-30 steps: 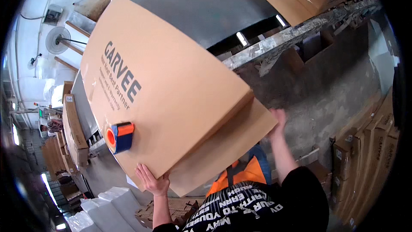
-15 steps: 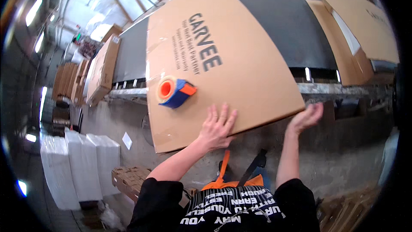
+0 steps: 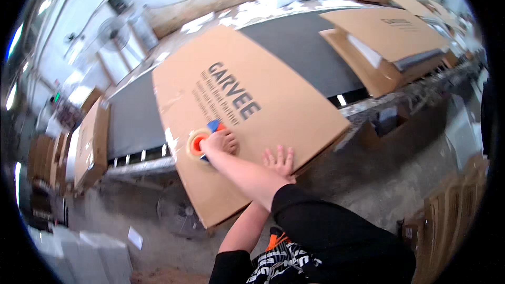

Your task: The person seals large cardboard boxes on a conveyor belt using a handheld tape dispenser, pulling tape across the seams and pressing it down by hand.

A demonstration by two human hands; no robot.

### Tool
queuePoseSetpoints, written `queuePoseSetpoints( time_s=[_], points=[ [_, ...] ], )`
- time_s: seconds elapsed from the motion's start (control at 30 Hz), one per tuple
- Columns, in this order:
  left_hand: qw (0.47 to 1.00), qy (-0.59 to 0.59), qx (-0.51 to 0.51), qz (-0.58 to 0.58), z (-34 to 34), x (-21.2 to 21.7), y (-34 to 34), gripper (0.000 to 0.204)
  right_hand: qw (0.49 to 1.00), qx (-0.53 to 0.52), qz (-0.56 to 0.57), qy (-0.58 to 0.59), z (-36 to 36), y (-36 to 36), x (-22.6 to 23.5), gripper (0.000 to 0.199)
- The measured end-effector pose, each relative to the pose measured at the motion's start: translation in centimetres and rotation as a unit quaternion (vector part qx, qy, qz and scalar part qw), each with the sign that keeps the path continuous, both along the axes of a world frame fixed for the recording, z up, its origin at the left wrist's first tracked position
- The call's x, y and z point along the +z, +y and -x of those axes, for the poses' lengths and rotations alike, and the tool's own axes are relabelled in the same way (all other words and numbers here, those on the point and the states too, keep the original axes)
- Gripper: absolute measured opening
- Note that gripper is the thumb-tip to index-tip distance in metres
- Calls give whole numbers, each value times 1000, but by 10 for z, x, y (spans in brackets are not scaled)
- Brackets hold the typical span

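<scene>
A large flat cardboard box (image 3: 294,110) with dark print lies across the conveyor, its near end jutting out over the floor. On top of it sits a tape dispenser (image 3: 194,144), blue and orange with a roll of clear tape. My right hand (image 3: 223,141) is closed around the dispenser, its fingers partly hiding the handle. The right forearm crosses over the left one. My left hand (image 3: 280,163) rests flat on the box near its right edge, fingers spread, holding nothing.
Dark conveyor belt (image 3: 300,47) runs left to right beneath the box. Another partly open carton (image 3: 389,37) stands on it at the right, and a closed carton (image 3: 89,144) at the left. White foam blocks (image 3: 89,255) are at lower left. Stacked cardboard (image 3: 452,215) stands at lower right.
My right hand has left the box's right corner, crossed over my left arm and taken hold of the tape dispenser. My left hand stays flat on the box. The view has turned rightward.
</scene>
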State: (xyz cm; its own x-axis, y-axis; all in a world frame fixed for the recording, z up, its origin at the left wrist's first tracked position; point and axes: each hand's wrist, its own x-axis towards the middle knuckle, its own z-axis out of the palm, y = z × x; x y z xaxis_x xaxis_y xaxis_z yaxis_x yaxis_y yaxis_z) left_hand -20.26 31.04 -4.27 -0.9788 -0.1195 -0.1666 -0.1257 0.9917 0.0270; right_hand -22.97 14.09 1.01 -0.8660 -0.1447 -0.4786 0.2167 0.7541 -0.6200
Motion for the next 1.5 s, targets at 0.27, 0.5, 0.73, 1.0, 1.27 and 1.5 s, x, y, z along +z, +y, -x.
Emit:
queuePoseSetpoints(
  time_s=[0.27,0.5,0.73,1.0,1.27,1.5],
  points=[
    [992,128,-4,7,-11,-17,-14,91,745,59,571,-339,117,155,-1,52],
    [991,131,19,19,-20,-30,-24,99,901,104,419,56,179,289,66,50],
    [990,137,26,-12,-8,-21,-14,90,877,404,-136,221,213,263,63,32],
    [980,192,35,41,-37,-25,-30,83,808,538,-118,210,150,357,36,33],
    [980,194,-18,46,-16,-21,-20,83,833,468,-178,235,120,370,-80,21],
    [986,161,4,39,-36,-8,-35,88,747,552,-359,96,70,333,-169,44]
  ],
)
